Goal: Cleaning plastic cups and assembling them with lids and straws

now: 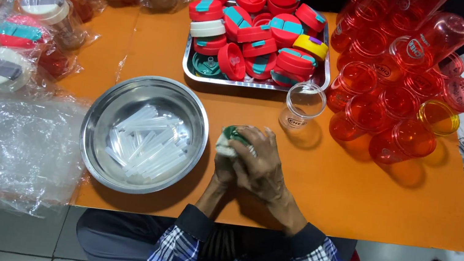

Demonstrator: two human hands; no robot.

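Both hands are clamped together round one green and white lid point(235, 139) dead centre of the orange table point(358, 194), right hand point(260, 166) folded over the top and left hand point(224, 169) tucked under it, fingers curled tight so most of the lid is hidden. At 9 o'clock from the hands sits one round steel bowl point(97, 128) with a heap of clear plastic straws point(146, 145), too many and too overlapped to count. At 12 o'clock, just past the hands, stands one clear cup point(303, 106), upright and open. Behind that, one steel tray point(189, 68) piled with lids point(263, 33), mostly red with teal flaps, plus a white one, a yellow one and a dark green one, roughly twenty but I can't count them for sure. At 2 o'clock there's a heap of red cups point(389, 81), more than a dozen, and one yellow cup point(438, 116) at its right edge. At 10 o'clock, about eight finished bottles wrapped in plastic bags point(31, 24), and a loose pile of clear bags point(0, 143) at 8 o'clock
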